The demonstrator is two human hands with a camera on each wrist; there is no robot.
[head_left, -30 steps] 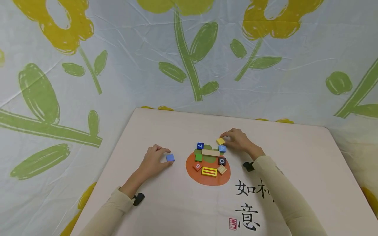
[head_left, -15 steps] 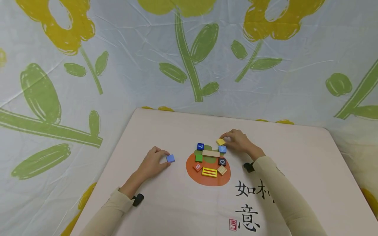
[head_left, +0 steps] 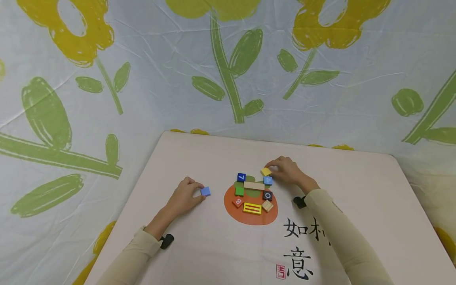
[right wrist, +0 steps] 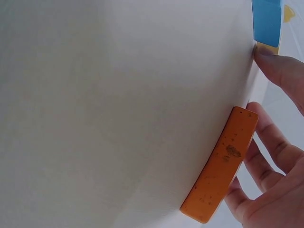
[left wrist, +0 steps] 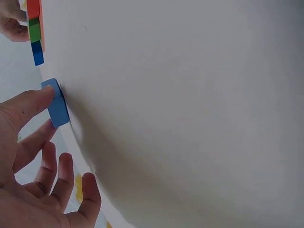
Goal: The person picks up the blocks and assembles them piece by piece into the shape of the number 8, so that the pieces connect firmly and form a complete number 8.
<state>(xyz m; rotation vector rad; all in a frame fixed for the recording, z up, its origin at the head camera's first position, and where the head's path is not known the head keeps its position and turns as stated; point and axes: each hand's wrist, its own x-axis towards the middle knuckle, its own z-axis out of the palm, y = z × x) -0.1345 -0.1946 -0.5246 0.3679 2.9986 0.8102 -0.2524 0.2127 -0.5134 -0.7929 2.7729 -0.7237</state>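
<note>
A plain blue block (head_left: 205, 191) is pinched between the thumb and index finger of my left hand (head_left: 185, 195), left of the arranged blocks. The left wrist view shows that blue block (left wrist: 56, 103) on edge against the tabletop, other fingers loosely bent. At the arrangement's far right, my right hand (head_left: 286, 171) holds a yellow block (head_left: 265, 171) with thumb and index finger. Right beside it lies a light blue block (head_left: 268, 181). In the right wrist view, an orange block (right wrist: 221, 166) lies by the other fingers; the head view hides it behind the hand.
On an orange printed circle (head_left: 231, 209) are a dark blue "7" block (head_left: 241, 177), wooden plank (head_left: 254, 185), green block (head_left: 239, 191), black block (head_left: 267, 195), red block (head_left: 238, 202), yellow slotted block (head_left: 252, 208) and striped wooden block (head_left: 267, 206). Printed characters (head_left: 299, 261) mark the tabletop.
The left hand's fingers have drawn back very slightly on the blue block. The right hand and the arranged blocks look unmoved.
</note>
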